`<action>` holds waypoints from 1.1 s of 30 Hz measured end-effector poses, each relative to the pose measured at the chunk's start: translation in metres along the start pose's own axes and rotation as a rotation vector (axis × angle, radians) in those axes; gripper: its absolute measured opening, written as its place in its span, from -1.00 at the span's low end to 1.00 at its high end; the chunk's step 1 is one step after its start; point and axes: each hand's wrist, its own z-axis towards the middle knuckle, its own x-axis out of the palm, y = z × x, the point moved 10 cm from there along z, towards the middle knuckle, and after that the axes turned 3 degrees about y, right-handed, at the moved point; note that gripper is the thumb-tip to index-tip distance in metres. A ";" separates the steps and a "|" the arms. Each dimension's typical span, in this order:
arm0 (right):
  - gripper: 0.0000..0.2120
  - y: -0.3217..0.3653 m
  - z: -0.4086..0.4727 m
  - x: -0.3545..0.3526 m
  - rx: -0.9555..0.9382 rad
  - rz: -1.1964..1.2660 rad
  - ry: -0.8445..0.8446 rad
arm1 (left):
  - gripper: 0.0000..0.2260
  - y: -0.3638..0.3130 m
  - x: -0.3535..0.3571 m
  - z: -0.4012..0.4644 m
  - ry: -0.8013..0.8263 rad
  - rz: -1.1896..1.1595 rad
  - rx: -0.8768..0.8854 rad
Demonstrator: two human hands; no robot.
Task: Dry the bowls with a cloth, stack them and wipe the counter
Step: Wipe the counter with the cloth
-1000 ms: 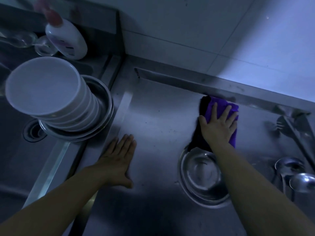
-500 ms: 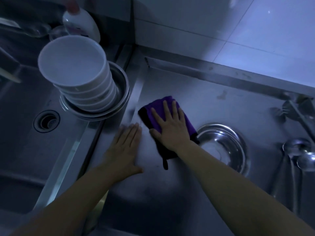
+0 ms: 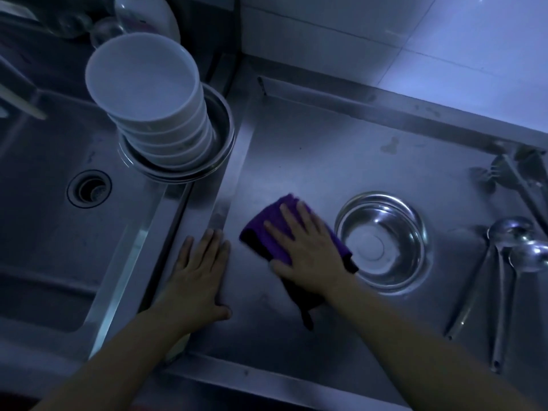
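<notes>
1. The purple cloth (image 3: 274, 229) is being pressed flat to the steel counter (image 3: 326, 149) by the right hand (image 3: 308, 247), fingers straight and spread. Nothing is gripped; the cloth is only pinned under the palm, and a dark tail of it trails back toward the wrist.

2. The left hand (image 3: 200, 274) is laid flat on the counter just left of the cloth, fingers straight and close together, holding nothing. It is being used as a brace near the raised ridge beside the sink (image 3: 59, 232).

3. The stacked white bowls (image 3: 148, 93) are seen beyond the left hand, nested in a steel basin (image 3: 221, 126) perched on the sink's edge. The stack appears tilted, so a wide sweep up that way could knock it into the sink.

4. A steel bowl (image 3: 382, 241) sits touching or just beside the right hand's outer edge. A stroke to the right would likely shove it toward the ladles (image 3: 510, 262) lying further right, with a clatter.

5. With no grip taken, the cloth could bunch or slip out from under the palm on a quick stroke, and streaks would be left.

6. The strip under the steel bowl is likely to be missed unless the bowl is lifted.
</notes>
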 end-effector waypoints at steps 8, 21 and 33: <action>-0.31 -0.132 0.088 -0.024 0.410 0.012 0.008 | 0.16 0.002 0.004 0.001 -0.044 0.007 0.003; -0.25 0.040 -0.019 0.008 0.304 0.081 0.027 | 0.20 -0.003 -0.010 -0.010 -0.065 -0.060 0.027; -0.29 -0.029 -0.153 0.022 0.585 0.054 0.091 | -0.02 -0.015 -0.021 -0.082 -0.227 0.019 0.062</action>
